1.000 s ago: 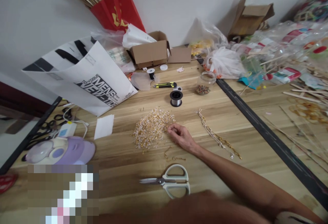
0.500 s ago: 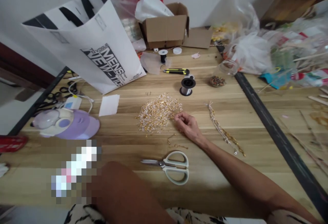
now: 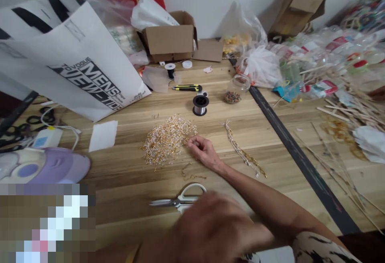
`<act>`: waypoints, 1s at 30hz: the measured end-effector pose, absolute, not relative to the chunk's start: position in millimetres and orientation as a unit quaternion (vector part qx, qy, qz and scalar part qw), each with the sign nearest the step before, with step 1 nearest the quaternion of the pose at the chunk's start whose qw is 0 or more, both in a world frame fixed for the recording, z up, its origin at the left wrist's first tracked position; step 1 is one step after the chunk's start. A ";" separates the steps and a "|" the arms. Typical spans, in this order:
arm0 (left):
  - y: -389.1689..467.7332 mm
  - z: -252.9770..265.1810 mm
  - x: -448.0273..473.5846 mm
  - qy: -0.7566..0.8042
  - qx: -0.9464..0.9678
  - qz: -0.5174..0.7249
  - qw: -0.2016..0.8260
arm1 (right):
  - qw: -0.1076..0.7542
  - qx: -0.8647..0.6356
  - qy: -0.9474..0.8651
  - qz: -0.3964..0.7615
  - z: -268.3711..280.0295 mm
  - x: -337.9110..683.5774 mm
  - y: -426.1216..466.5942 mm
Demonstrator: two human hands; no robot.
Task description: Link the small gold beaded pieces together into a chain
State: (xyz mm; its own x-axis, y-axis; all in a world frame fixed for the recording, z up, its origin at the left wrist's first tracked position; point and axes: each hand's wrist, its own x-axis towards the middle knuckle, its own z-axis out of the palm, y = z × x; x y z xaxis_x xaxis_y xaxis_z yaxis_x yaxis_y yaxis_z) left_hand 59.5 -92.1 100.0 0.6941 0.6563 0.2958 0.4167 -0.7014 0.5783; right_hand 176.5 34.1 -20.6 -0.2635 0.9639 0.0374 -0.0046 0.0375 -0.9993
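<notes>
My right hand (image 3: pixel 204 152) rests at the right edge of a pile of small gold and clear jewellery pieces (image 3: pixel 167 140). Its fingers are curled together, and whatever may be between them is hidden. My left hand (image 3: pixel 221 231) is a blur close to the camera, so its fingers cannot be read. It covers part of the handles of a pair of scissors (image 3: pixel 168 203); touching cannot be told. Between pile and scissors lie short gold chain pieces (image 3: pixel 194 177). Right of my right hand lies a bundle of silver and gold chains (image 3: pixel 240 148).
Behind the pile stand a wire spool (image 3: pixel 200 106), a yellow-black utility knife (image 3: pixel 187 88) and a jar of beads (image 3: pixel 236 90). A white bag (image 3: pixel 99 66) and purple bottle (image 3: pixel 64 164) are on the left. Cardboard box (image 3: pixel 170 42) at the back; plastic bottles and sticks (image 3: pixel 349 110) right.
My left hand has come in from the left to over the scissors' handles. The view has turned to the right. My right hand stays at the pile's edge.
</notes>
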 end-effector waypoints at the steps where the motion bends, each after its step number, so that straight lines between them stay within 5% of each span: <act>1: -77.8 98.4 55.0 0.309 0.885 0.246 0.248 | 0.439 -0.418 -0.572 0.553 -21.0 176.8 34.0; 4: -40.6 81.5 33.0 0.393 0.846 0.214 0.289 | 0.443 -0.408 -0.571 0.557 -22.4 177.4 33.6; 14: -2.4 19.9 9.5 0.498 0.850 0.083 0.152 | 0.442 -0.407 -0.569 0.561 -22.0 177.3 32.6; 30: -5.3 -0.5 14.1 0.476 0.848 0.163 0.167 | 0.514 -0.456 -0.508 0.519 -20.3 181.5 36.4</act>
State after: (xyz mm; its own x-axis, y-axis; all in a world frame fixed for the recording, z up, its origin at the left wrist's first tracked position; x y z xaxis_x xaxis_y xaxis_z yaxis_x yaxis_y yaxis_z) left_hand 14.1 -5.3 -0.5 0.4927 0.8622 0.1177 0.7528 -0.4902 0.4393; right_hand 181.5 36.4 -20.3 -0.0545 0.9973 0.0485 -0.0711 0.0446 -0.9965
